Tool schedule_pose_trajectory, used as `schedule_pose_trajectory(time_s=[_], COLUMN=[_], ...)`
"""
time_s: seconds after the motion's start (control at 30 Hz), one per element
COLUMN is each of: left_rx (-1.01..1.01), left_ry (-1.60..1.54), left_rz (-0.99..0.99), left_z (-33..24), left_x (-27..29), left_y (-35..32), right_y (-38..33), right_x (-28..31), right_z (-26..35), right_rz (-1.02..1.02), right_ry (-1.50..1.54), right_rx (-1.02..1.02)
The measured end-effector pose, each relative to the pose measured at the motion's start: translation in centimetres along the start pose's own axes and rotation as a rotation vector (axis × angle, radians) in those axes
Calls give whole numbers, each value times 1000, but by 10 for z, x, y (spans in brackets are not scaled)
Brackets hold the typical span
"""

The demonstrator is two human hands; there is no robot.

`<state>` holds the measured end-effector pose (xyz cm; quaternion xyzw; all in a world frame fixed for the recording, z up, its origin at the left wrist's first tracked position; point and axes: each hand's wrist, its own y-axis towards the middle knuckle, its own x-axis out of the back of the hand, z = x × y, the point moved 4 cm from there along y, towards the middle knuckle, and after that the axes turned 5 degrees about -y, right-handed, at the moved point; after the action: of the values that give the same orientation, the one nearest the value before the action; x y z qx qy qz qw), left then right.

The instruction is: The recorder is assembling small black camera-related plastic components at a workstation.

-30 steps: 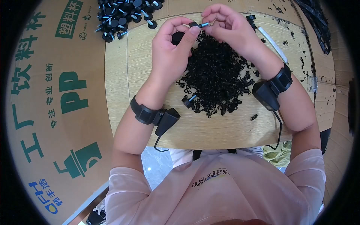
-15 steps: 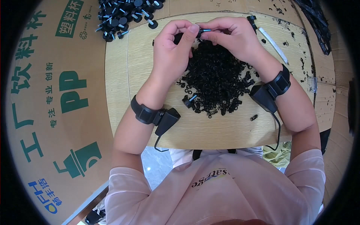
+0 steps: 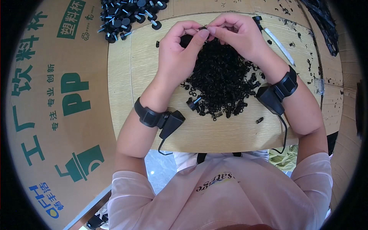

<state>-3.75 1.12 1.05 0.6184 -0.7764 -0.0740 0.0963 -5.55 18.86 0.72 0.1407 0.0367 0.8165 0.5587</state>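
Note:
My left hand (image 3: 180, 50) and my right hand (image 3: 235, 34) meet fingertip to fingertip above a heap of small black springs (image 3: 222, 76) on a pale wooden board (image 3: 153, 126). Both pinch one small black part (image 3: 202, 28) between thumbs and forefingers; the fingers hide most of it. A black foot with a metal stud (image 3: 193, 102) lies at the near edge of the heap, below my left wrist. Each wrist wears a black band with a wired box.
A pile of black studded feet (image 3: 126, 13) lies at the far left on printed brown cardboard (image 3: 57, 96). A white pen-like stick (image 3: 279, 45) rests right of my right hand. Loose black bits dot the board's right side (image 3: 310, 63). Dark parts sit at the far right corner (image 3: 326, 27).
Both hands stayed joined over the heap, shifting slightly as the fingers worked the small part. The heap and the piles have not moved.

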Motion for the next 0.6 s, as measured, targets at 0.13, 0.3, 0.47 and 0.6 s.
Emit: schedule_pose_trajectory(time_s=[0.13, 0.3, 0.47, 0.6], left_rx=[-41, 48, 52, 52], left_ry=[76, -77, -86, -108], left_rz=[17, -11, -12, -2], left_z=[-1, 2, 2, 2], left_x=[0, 2, 2, 2], left_y=[0, 0, 1, 1], right_y=[2, 1, 4, 3], right_x=[2, -2, -2, -1], right_z=[0, 0, -3, -3], right_rz=[28, 32, -13, -9], right_ry=[75, 128, 42, 47], right_rx=[-40, 20, -35, -63])
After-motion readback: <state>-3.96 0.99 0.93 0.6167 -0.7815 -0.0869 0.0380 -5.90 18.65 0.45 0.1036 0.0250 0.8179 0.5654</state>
